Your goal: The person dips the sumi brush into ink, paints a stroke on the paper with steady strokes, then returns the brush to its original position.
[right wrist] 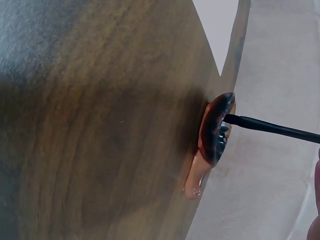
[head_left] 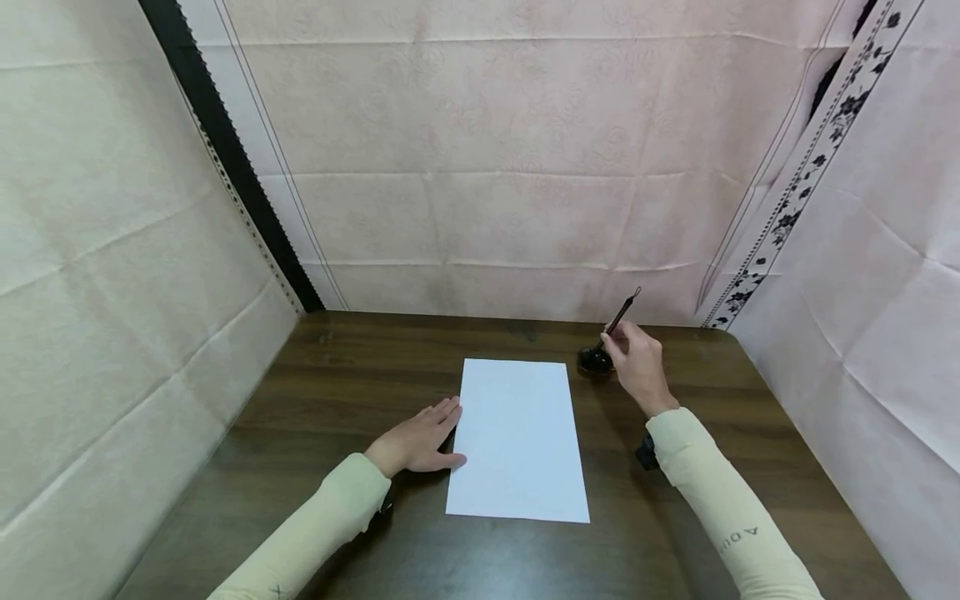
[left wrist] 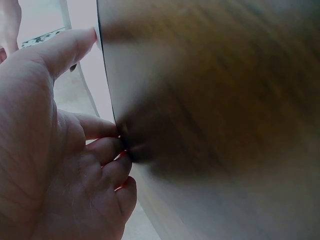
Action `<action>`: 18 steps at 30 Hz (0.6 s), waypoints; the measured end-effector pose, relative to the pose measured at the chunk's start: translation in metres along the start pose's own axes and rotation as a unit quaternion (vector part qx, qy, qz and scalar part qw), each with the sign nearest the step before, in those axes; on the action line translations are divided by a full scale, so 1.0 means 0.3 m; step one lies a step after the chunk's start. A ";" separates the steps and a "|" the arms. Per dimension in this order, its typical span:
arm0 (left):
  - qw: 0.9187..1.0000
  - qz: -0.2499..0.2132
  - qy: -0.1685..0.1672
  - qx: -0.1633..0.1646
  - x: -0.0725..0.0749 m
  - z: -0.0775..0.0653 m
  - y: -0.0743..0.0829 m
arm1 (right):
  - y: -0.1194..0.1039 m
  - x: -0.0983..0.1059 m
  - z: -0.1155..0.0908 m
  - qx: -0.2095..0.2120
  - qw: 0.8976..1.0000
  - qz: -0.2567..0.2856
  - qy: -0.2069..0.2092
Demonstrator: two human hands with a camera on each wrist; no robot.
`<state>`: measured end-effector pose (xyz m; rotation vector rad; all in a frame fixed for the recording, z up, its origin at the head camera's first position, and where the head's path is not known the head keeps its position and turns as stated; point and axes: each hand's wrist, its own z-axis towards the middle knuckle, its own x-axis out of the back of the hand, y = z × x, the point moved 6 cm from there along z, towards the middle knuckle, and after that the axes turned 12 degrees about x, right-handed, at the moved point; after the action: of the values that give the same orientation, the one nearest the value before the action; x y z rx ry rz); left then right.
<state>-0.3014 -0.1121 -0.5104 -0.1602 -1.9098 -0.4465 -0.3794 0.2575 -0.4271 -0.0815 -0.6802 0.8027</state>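
Note:
My right hand [head_left: 640, 364] pinches a dark writing brush [head_left: 622, 311] with a small loop at its upper end. The brush slants down into a small ink dish [head_left: 592, 362] right of the paper. In the right wrist view the dish [right wrist: 193, 181] is reddish and spoon-like, dark ink in its bowl, and the brush [right wrist: 275, 130] reaches into it, hiding its tip. A blank white sheet of paper [head_left: 519, 442] lies upright before me. Fingers spread, my left hand [head_left: 418, 439] rests at its left edge, fingertips and thumb on the margin.
Everything stands on a dark brown wooden table [head_left: 330, 400]. Pale cloth [head_left: 480, 150] hangs behind the table's far edge, with more cloth at the left and right sides. Dark devices, such as the right wrist band [head_left: 646, 452], sit under the sleeves.

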 end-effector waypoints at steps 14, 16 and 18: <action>1.000 0.005 0.001 0.010 -0.001 0.007 -0.005 | -0.002 0.038 0.015 0.023 1.000 -0.014 0.011; 1.000 0.005 0.003 0.009 -0.003 0.010 -0.006 | -0.005 0.046 0.023 0.025 1.000 -0.016 0.010; 1.000 0.005 0.000 0.009 -0.006 0.011 -0.007 | -0.007 0.052 0.029 0.025 0.999 -0.018 0.006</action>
<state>-0.3043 -0.1125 -0.5136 -0.1571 -1.9109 -0.4221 -0.3755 0.2652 -0.4113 -0.0276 -0.6477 0.7830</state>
